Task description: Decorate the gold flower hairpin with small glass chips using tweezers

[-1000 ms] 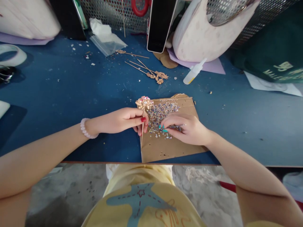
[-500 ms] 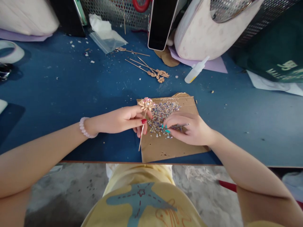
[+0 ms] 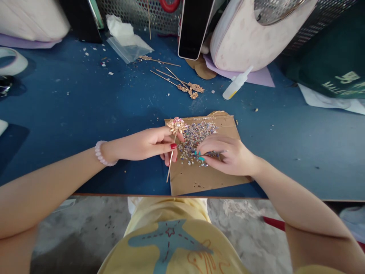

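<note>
In the head view my left hand [image 3: 151,144] is closed on a gold-coloured hairpin [image 3: 172,160]. Its stick slants down past my red thumbnail, and its flower head [image 3: 176,125], with pink petals and a pearl-like centre, rises above my fingers. My right hand [image 3: 228,154] pinches a thin metal tool that looks like tweezers [image 3: 213,153], just over the rhinestones; teal shows at its fingertips. Those small, many-coloured rhinestones [image 3: 196,135] lie spread on a piece of cardboard [image 3: 205,184]. Whether a stone is held at the tool's tip is hidden.
Several more gold hairpins [image 3: 189,89] lie behind the cardboard, beside a small glue bottle [image 3: 237,84]. Further back are a plastic bag [image 3: 128,47], a phone-like black slab [image 3: 195,28] and a pale handbag [image 3: 248,42]. A tape roll [image 3: 14,62] sits at left.
Both hands keep nearly the same position, the hairpin and the metal tool still in them. The view has shifted very slightly.
</note>
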### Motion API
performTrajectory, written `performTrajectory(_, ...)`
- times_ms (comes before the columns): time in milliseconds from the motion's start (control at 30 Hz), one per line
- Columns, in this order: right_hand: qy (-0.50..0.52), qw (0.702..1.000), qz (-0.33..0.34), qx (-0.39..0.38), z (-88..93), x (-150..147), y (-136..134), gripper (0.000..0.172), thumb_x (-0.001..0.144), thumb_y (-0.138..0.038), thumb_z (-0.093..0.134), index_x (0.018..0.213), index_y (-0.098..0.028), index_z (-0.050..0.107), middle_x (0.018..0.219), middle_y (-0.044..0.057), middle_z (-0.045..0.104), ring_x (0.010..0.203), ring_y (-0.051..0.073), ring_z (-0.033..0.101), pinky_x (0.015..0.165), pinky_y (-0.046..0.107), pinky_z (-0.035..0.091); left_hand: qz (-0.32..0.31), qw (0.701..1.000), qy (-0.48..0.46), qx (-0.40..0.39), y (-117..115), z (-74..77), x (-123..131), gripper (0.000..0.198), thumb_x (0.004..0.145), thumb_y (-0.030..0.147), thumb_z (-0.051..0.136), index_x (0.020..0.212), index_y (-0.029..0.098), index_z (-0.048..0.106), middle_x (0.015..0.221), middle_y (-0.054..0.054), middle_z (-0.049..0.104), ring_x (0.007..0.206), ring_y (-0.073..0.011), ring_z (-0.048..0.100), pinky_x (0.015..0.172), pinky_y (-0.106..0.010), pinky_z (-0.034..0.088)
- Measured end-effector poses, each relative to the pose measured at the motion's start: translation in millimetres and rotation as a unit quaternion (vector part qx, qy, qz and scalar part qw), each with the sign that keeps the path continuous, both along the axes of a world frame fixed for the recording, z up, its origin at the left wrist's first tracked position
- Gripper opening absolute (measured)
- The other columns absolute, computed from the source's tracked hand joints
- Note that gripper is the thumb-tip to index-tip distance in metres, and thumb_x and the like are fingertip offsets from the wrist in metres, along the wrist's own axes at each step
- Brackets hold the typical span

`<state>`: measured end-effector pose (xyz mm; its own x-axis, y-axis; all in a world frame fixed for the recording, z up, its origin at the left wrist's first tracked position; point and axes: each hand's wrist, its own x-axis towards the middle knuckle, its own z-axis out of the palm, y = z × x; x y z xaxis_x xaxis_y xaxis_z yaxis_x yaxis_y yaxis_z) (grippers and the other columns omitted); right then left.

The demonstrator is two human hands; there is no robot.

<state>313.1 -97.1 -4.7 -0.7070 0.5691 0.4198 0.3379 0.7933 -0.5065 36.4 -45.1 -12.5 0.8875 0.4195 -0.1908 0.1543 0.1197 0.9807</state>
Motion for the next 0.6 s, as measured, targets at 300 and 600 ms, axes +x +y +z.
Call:
performTrajectory(300,-0.013,0.999,0.032,-0.002,6.3,-0.9,-4.8,0.013,0.098,-0.008,0.053,0.097,-0.02,0.057,0.089,0.003,0.073,0.083,0.014,0.07,0.077,0.032,0.056,-0.004,1.0,0.001,0.002,0.9,1.1,0.6,0.019,0.104,0.018,0.046,0.123,0.02,0.049,0.09,-0.001,0.071,0.071,-0.0114,0.071,0.068,-0.023,0.06)
performTrajectory(600,-0.026,0.999,0.027,0.003,3.2,-0.1,-3.7,0.011,0.099,-0.01,0.052,0.098,-0.02,0.057,0.09,0.004,0.072,0.085,0.015,0.07,0.079,0.032,0.055,-0.009,1.0,0.0,0.012,-0.5,1.7,1.0,0.015,0.104,0.016,0.045,0.119,0.019,0.051,0.09,-0.002,0.071,0.073,-0.0118,0.071,0.07,-0.024,0.06)
